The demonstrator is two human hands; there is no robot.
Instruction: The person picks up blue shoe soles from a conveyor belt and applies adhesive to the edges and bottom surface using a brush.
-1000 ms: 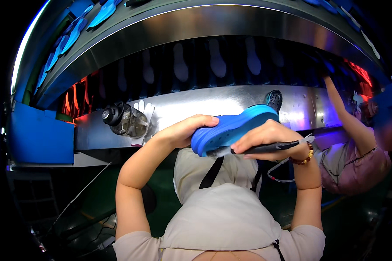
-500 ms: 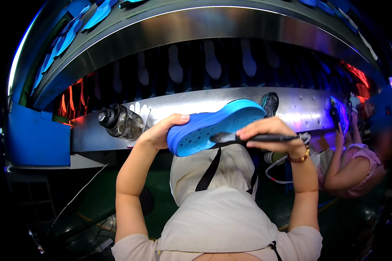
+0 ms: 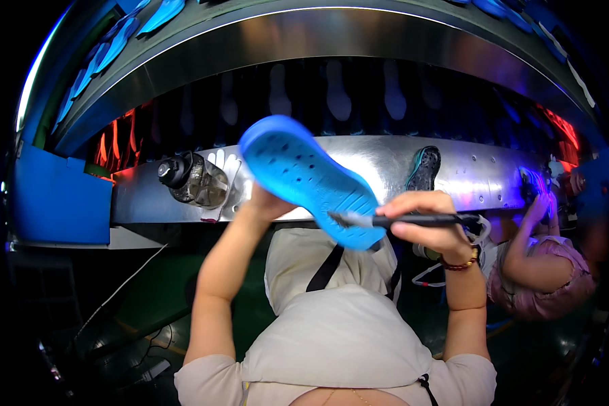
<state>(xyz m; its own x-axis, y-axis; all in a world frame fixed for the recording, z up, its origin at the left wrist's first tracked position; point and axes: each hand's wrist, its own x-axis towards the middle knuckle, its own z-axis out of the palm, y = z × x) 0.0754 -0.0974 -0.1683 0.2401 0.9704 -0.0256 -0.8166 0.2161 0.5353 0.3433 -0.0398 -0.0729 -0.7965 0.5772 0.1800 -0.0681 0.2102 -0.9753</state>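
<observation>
A blue shoe sole point(image 3: 287, 172), its hollowed face dotted with holes toward the far end, is tilted in front of my chest. My left hand point(image 3: 267, 203) grips it from beneath at its left edge, with the fingers partly hidden behind it. In my right hand point(image 3: 426, 216) is a brush point(image 3: 358, 218) with a black handle. Its bristles touch the sole's inner face near the lower end. Beyond my right hand, a dark, speckled shoe piece point(image 3: 425, 169) with a teal edge lies on the metal ledge.
On the metal ledge point(image 3: 375, 152), a drinking bottle point(image 3: 199, 181) lies beside white gloves point(image 3: 224, 162). Past the ledge, pale soles point(image 3: 338, 95) stand in a dark opening. Above, a belt carries blue soles point(image 3: 161, 17). Another person point(image 3: 541, 264) works at the right.
The sole has swung round: its holed end went up and left, its other end came down toward me. The brush has shifted from the holed part to the lower end.
</observation>
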